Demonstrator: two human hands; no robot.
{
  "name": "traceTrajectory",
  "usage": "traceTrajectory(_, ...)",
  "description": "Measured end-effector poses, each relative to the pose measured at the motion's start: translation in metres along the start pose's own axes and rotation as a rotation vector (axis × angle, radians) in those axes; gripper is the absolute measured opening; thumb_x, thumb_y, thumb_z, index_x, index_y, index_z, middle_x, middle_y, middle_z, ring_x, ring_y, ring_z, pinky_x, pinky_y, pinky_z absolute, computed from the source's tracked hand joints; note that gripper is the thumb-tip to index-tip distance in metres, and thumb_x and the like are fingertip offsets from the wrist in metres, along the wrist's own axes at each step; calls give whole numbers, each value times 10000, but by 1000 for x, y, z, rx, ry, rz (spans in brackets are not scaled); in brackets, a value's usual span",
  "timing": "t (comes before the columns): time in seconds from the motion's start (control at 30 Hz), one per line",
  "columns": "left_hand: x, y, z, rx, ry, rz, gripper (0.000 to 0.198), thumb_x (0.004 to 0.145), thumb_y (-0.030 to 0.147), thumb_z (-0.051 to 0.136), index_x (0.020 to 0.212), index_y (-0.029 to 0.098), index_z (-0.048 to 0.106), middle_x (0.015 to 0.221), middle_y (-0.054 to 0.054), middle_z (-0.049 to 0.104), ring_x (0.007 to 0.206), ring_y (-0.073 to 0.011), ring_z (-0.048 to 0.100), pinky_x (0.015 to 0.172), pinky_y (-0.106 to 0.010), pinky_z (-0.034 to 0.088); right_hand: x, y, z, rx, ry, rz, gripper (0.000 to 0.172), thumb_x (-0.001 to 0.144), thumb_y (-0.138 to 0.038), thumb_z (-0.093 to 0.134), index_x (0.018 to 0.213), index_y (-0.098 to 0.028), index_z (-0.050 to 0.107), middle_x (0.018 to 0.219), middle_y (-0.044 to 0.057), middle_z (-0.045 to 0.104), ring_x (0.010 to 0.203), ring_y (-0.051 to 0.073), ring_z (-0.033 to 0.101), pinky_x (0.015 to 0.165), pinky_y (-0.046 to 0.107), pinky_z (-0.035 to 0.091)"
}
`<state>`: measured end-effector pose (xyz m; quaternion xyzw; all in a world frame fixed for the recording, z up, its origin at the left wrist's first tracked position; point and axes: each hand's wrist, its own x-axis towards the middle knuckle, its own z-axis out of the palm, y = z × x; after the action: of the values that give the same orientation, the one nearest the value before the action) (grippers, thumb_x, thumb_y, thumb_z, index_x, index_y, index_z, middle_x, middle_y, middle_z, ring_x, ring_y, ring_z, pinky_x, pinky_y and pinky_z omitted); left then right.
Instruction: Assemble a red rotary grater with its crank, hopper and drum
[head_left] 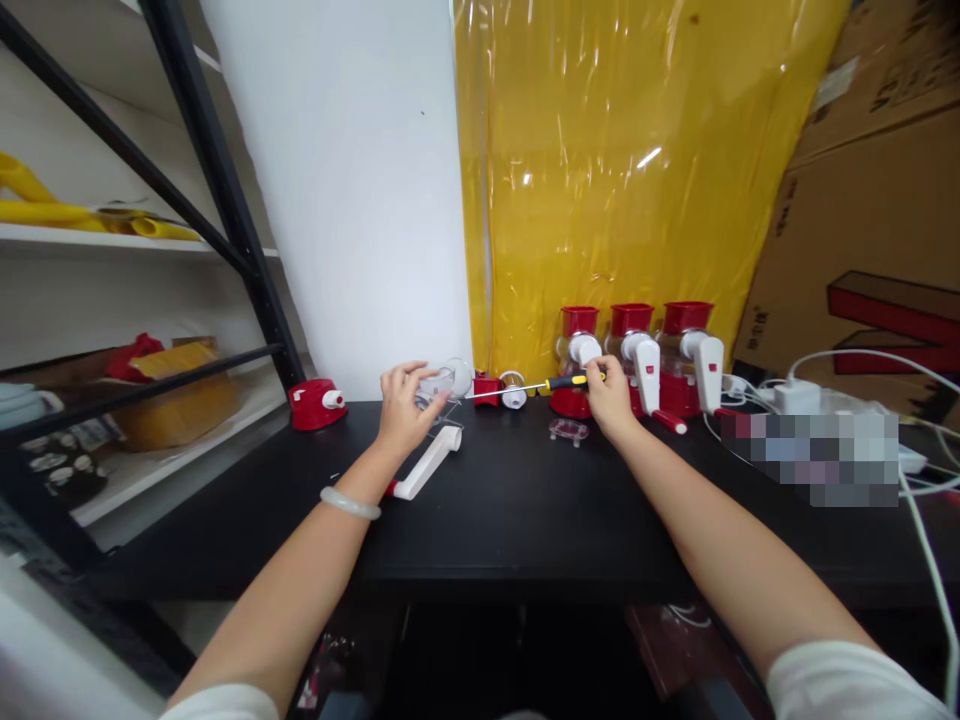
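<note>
My left hand [410, 398] is closed on a clear round plastic part [452, 379] above the black table [495, 520]. In my right hand [609, 392] is a screwdriver [566, 383] with a yellow and black handle, held level. Its metal shaft points left, with the tip close to the clear part; whether they touch I cannot tell. Beneath my left hand lies a white crank handle [429, 466] with a red end. A small clear plastic piece [569, 431] rests on the table below the screwdriver. Behind the shaft are a red part [487, 389] and a white round part [514, 391].
Red and white hand-cranked machines [634, 355] stand at the back right. A red base [316, 404] sits at the back left. White cables [907, 500] and a charger [797, 397] spread over the right side. A metal-framed shelf [225, 160] borders the left.
</note>
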<state>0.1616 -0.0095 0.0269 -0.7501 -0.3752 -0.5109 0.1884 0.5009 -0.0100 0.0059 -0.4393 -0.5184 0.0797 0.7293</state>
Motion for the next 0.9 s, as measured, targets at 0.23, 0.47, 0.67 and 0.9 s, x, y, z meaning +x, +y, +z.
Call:
traceTrajectory(0.23, -5, 21, 6, -104, -94, -27, 333, 785, 473, 719, 973, 198, 706, 865, -40, 709, 666, -152, 605, 690, -303, 513, 3, 9, 1, 96, 42, 36, 280, 824, -512, 551, 814, -234, 514, 731, -12, 557, 686, 170, 540, 643, 319, 480)
traceTrajectory(0.47, -9, 16, 14, -312, -95, -265, 222, 784, 395, 721, 768, 174, 732, 720, -27, 736, 601, -140, 648, 596, -255, 517, -2, 4, 1, 71, 38, 27, 252, 846, -483, 544, 826, -232, 521, 777, -3, 566, 727, 171, 548, 677, 322, 478)
traceTrajectory(0.67, -10, 11, 14, -295, -158, -203, 187, 828, 346, 669, 866, 186, 757, 777, -37, 756, 652, -151, 684, 579, -241, 523, -1, -1, -2, 50, 19, 15, 231, 850, -455, 544, 812, -229, 516, 741, -5, 554, 701, 168, 534, 667, 316, 463)
traceTrajectory(0.9, -7, 10, 7, -114, -229, -59, 194, 874, 307, 605, 906, 200, 763, 849, -33, 774, 703, -157, 699, 664, -254, 534, -2, -6, -6, -6, 2, 31, 197, 849, -417, 539, 818, -223, 523, 749, -6, 559, 722, 168, 530, 691, 316, 440)
